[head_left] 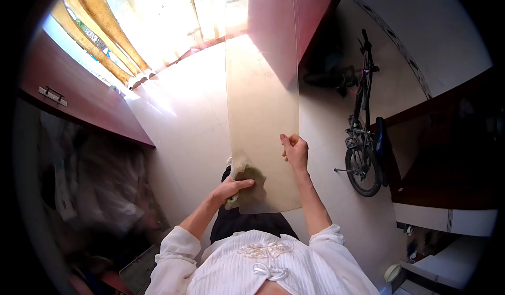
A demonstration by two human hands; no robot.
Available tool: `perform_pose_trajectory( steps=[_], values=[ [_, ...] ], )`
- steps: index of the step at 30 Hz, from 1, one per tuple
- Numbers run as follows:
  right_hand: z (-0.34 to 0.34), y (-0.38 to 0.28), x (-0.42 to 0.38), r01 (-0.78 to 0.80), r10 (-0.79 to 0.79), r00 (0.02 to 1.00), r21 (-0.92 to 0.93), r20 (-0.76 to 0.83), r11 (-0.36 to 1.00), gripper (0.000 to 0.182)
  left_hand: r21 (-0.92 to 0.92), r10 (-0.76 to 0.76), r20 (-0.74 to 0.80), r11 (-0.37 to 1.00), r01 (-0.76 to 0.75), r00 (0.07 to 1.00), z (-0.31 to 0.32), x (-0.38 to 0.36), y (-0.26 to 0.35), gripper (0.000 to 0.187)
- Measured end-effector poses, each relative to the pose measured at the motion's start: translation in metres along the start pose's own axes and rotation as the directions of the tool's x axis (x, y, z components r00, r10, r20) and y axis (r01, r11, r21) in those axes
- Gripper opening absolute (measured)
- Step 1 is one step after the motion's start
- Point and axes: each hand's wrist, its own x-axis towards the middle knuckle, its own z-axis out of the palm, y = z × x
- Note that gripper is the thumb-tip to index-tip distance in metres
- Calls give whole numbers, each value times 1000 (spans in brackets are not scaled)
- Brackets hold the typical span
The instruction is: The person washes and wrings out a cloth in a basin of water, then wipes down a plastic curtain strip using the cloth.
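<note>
A long, clear sheet [260, 105], glass or plastic, stretches from near my waist up toward the bright doorway. My left hand [227, 188] is closed on its lower left edge, the thumb lying over the front. A greenish cloth [234, 201] is bunched in the same grip, and part of it shows through the sheet. At the right edge of the sheet, my right hand [295, 152] is curled closed with the thumb side up. Whatever its fingers pinch, if anything, is hidden.
A bicycle [363, 137] stands to the right, beside a dark cabinet [436, 163]. Reddish doors [89, 90] flank the sunlit doorway with its yellowish curtain [105, 21]. Plastic-wrapped items [105, 184] sit at the left. Pale tiles [184, 121] cover the floor.
</note>
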Motion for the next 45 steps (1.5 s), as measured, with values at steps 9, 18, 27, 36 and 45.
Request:
perform_pose_trajectory(
  steps=[9, 18, 27, 36, 45],
  values=[
    [-43, 28, -93, -515, -12, 850, 837, 526, 188, 67, -25, -29, -92, 999, 26, 995, 0, 27, 37, 32],
    [-4, 18, -83, -387, 84, 915, 798, 395, 461, 45, -112, -16, -34, 994, 12, 999, 13, 48, 17, 38],
    [-2, -9, -99, -180, 120, 980, 459, 157, 870, 27, 585, 759, -313, 628, -514, 572, 35, 8, 49, 27],
    [-30, -34, -132, -301, 227, 954, 608, 198, 735, 28, 906, 385, 348, 96, -412, 855, 71, 116, 144, 42],
    [-76, -66, -151, -350, 313, 933, 630, 175, 693, 35, 975, 971, 4, 50, -218, 241, 87, 272, 301, 66]
  ],
)
